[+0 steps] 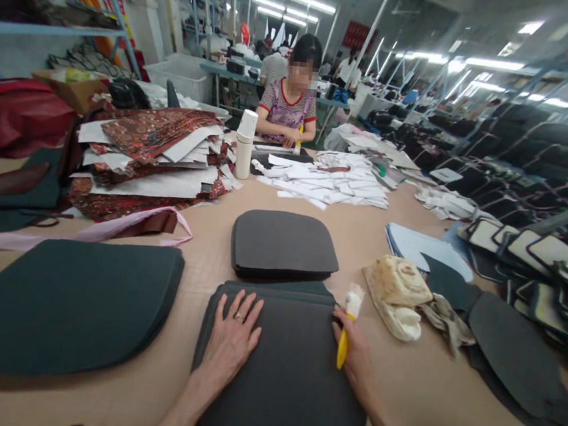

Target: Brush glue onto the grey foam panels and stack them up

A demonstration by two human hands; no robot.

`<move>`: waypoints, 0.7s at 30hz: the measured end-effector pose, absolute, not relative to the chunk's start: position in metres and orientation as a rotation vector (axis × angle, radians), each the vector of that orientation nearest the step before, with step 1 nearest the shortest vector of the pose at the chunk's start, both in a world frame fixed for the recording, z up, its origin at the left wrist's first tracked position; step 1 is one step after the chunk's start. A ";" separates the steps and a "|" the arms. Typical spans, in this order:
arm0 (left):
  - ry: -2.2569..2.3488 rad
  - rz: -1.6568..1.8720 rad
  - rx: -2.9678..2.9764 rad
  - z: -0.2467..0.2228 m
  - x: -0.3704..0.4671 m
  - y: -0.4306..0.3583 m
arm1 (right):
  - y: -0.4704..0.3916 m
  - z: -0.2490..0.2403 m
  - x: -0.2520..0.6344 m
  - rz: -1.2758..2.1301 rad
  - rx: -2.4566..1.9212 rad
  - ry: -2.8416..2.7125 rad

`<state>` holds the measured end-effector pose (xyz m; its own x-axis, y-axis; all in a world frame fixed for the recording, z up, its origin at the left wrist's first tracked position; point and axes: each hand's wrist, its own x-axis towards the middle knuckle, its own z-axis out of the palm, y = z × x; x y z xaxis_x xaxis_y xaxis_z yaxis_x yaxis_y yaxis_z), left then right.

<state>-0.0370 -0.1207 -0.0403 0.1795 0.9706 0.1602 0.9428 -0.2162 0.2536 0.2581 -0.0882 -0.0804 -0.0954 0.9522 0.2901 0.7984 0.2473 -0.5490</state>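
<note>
A stack of dark grey, round-cornered panels (294,368) lies on the table in front of me. My left hand (233,335) rests flat on its upper left part, fingers spread, a ring on one finger. At the stack's right edge my right hand (354,350) holds a yellow-handled brush (343,349) with pale bristles pointing away from me. Its fingertips touch the panel edge. Just beyond sits a smaller stack of dark grey panels (286,243). Right of the brush stands a cream, stained container (400,288) with something whitish at its lower side.
To the left lies a large dark green panel stack (64,306), with patterned fabric pieces (154,153) behind it. White strips (327,180) and paper cups (244,145) are farther back, before a co-worker (289,103). Grey curved pieces (516,349) and pale, dark-edged pieces (535,257) lie right.
</note>
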 end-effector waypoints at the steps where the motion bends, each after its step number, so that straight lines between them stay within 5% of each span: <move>1: 1.899 0.447 2.330 -0.040 -0.037 -0.121 | -0.088 -0.079 0.269 0.302 -1.665 -1.898; 21: 1.934 0.437 2.242 -0.020 -0.064 -0.136 | -0.091 -0.099 0.213 -0.090 -1.315 -2.136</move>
<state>-0.0644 -0.1358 -0.0204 0.1269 0.9844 0.1219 0.9411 -0.1583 0.2988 0.2131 -0.0914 -0.0988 -0.3112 0.7844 0.5365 0.8267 0.5019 -0.2544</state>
